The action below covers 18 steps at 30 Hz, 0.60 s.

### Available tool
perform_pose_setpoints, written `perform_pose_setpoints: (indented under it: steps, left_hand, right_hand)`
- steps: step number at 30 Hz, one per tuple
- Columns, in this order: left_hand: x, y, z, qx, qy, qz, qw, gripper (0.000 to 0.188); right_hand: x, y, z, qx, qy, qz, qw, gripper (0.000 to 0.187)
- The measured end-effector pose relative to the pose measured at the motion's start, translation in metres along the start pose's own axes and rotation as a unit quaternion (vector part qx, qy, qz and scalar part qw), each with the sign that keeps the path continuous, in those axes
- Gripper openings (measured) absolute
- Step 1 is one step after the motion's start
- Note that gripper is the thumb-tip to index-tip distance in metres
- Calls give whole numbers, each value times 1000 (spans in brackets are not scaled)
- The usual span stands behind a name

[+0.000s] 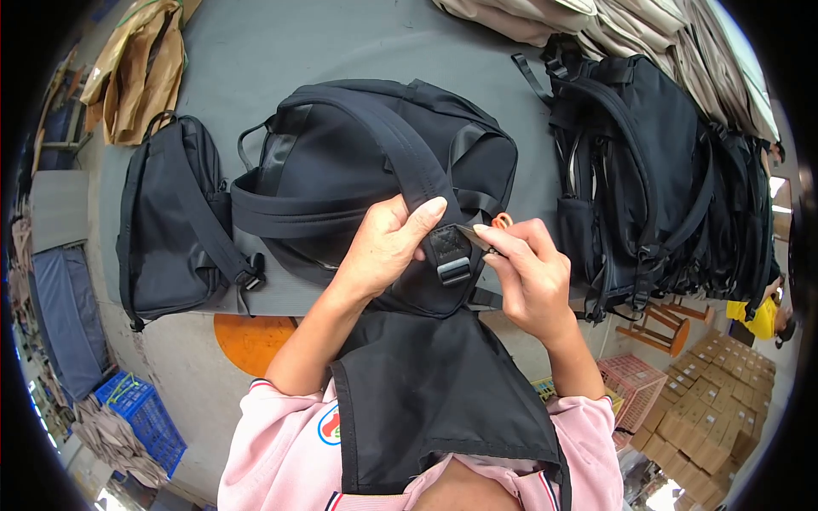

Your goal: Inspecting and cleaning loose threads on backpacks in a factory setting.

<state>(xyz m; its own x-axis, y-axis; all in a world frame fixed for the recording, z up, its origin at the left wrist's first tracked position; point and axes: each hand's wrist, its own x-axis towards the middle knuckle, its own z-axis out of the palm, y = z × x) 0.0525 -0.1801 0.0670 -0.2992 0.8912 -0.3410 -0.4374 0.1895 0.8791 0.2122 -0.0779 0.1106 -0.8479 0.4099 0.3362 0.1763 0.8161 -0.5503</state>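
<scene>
A black backpack [341,238] lies in front of me on the grey table. Its wide padded shoulder strap [417,162] arches over the bag toward me. My left hand [388,243] grips the strap near its lower end, thumb on top and fingers underneath. Just below is a stitched patch with a black plastic buckle [453,270]. My right hand [532,272] pinches small scissors with orange finger loops [503,221]; their metal tip touches or nearly touches the strap's edge beside the stitching. The fingers partly hide the scissors.
A smaller black bag [170,221] stands at the left, and several black backpacks [630,162] line the right side. Beige fabric pieces [630,25] are piled at the far right. Brown paper [141,77] lies far left. Stools [247,341], crates and cartons [703,409] are on the floor.
</scene>
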Motion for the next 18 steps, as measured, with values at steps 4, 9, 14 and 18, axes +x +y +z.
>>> perform_pose_setpoints:
  steps: [4, 9, 14, 18]
  left_hand:
    - [0, 2, 1, 22, 15, 0, 1000, 31]
    - [0, 1, 2, 28, 24, 1, 999, 30]
    - [-1, 1, 2, 34, 32, 1, 999, 29]
    - [-1, -4, 2, 3, -10, -14, 1000, 31]
  right_hand:
    - [-2, -4, -1, -12, 14, 11, 1000, 40]
    - [-3, -10, -3, -26, -41, 45, 998, 38]
    - [-4, -8, 4, -42, -12, 22, 999, 40]
    - [-6, -8, 19, 5, 32, 50, 998, 35]
